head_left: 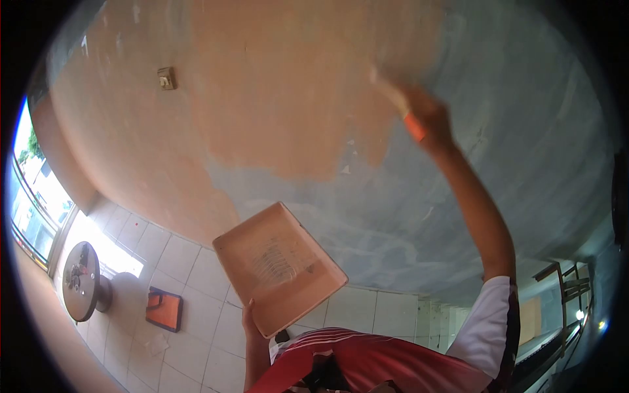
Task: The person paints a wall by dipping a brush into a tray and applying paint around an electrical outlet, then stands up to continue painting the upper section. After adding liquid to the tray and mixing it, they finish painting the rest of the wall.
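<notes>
My right hand [429, 118] is raised against the wall, closed round a brush [393, 93] with an orange part on its handle; the brush's far end is blurred. Peach paint [275, 98] covers the wall's left and middle, and the rest is grey [524, 131]. Low in the middle, my left hand [251, 321] grips the lower left edge of a peach-coloured paint tray [278, 265]. The tray is tilted, with ridges and a pale smear on its floor.
A wall switch [166, 78] is at the upper left. On the tiled floor [180, 259] stand a round table [82, 281] and an orange and dark flat object [164, 309]. A window [39, 187] is at far left, a metal frame [569, 295] at right.
</notes>
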The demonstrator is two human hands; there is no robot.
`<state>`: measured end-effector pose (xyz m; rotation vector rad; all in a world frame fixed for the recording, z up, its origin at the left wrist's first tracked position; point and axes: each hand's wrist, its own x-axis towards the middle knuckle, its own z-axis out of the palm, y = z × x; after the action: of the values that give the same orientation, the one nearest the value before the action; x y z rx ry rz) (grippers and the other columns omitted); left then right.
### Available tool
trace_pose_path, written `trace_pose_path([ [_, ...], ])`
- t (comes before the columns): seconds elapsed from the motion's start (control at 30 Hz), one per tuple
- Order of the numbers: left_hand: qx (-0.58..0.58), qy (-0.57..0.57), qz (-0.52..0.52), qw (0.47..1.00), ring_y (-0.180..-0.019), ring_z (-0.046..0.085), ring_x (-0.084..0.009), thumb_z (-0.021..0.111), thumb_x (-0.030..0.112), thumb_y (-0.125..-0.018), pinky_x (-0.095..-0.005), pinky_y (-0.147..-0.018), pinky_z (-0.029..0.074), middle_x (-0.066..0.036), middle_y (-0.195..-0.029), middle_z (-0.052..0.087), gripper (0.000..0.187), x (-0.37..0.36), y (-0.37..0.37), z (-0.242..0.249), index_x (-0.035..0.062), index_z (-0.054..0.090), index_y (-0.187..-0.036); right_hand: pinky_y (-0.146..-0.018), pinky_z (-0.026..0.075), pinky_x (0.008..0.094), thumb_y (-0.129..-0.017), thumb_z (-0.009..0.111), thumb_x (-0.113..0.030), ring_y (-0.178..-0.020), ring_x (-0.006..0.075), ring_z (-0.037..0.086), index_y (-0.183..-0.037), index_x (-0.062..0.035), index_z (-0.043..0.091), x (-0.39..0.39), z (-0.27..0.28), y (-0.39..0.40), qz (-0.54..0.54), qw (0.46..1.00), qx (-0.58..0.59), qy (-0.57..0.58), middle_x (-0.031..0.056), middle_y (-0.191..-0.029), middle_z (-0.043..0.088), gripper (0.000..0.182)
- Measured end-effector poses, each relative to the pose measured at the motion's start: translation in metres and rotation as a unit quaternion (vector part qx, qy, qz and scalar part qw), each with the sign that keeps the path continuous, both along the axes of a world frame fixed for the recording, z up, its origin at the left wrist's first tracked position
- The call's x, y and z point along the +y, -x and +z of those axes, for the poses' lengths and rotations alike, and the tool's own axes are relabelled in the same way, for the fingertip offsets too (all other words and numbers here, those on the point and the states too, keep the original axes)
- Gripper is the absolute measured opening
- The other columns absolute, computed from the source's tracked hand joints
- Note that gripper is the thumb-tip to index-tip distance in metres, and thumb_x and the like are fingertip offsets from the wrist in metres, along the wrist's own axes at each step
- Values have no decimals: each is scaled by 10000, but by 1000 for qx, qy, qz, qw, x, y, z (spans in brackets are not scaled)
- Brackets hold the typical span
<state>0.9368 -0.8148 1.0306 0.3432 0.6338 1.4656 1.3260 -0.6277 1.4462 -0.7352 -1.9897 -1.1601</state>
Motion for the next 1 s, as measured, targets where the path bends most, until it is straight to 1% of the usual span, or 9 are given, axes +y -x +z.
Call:
trace_pose_path([
  [0.2,22,12,12,1000,-1222,580,-362,568,374,-941,-473,-1030,484,-208,-1356,571,613,9,11,-3,-1,468,-1414,-667,575,346,-826,681,-58,-786,246,686,-1226,3,650,35,-10,-16,-139,981,-47,-130,114,-938,661,406],
  [0.33,4,3,10,1000,-1214,581,-359,579,368,-936,-468,-1012,494,-205,-1344,567,625,14,8,-5,8,442,-1428,-799,601,378,-805,686,-81,-1022,300,692,-1207,-138,661,15,-131,39,30,992,9,125,80,-1173,685,407],
  [0.37,0,17,-4,1000,-1209,581,-356,585,366,-933,-462,-997,503,-200,-1333,564,637,12,11,-8,14,419,-1438,-901,572,403,-808,691,-104,-1115,296,658,-1245,-158,647,18,-167,30,-111,946,-29,302,59,-1269,665,442],
  [0.43,-8,7,-10,1000,-1207,583,-356,591,367,-930,-462,-996,502,-200,-1331,566,642,13,11,-5,11,421,-1436,-918,564,394,-805,711,-134,-1117,277,661,-1270,-170,647,18,-169,39,-13,952,37,303,66,-1280,661,470],
  [0.5,-15,0,-10,1000,-1204,584,-356,598,367,-926,-461,-995,502,-200,-1329,568,646,16,11,-5,8,424,-1433,-989,532,346,-929,649,-183,-1263,224,592,-1314,-172,631,26,-116,32,-11,973,15,230,51,-1368,618,386],
  [0.77,34,28,14,999,-1230,575,-368,568,357,-941,-480,-1049,471,-213,-1361,565,624,1,19,-15,-6,441,-1433,-702,552,396,-880,684,-162,-770,294,659,-1128,-83,671,10,121,34,-50,975,8,-215,86,-956,708,261],
  [0.9,21,13,18,1000,-1227,577,-369,566,359,-941,-476,-1053,468,-217,-1372,559,626,-3,19,-24,-8,441,-1431,-834,580,394,-832,684,-137,-997,265,700,-1059,-66,697,55,-24,24,-164,978,-119,-51,97,-1110,702,238],
  [0.97,-16,20,-2,1000,-1204,581,-353,570,333,-943,-458,-994,501,-196,-1337,558,616,-5,18,-21,28,397,-1450,-850,573,405,-883,643,-147,-1026,273,696,-1089,-71,690,39,-66,44,-3,995,-104,11,94,-1152,688,225],
  [1.0,-21,18,0,1000,-1204,581,-353,570,333,-943,-458,-994,501,-196,-1337,558,616,-6,14,-22,28,397,-1450,-995,507,416,-894,677,-148,-1159,308,638,-1256,-126,653,21,-76,48,33,960,-6,277,84,-1316,647,364],
])
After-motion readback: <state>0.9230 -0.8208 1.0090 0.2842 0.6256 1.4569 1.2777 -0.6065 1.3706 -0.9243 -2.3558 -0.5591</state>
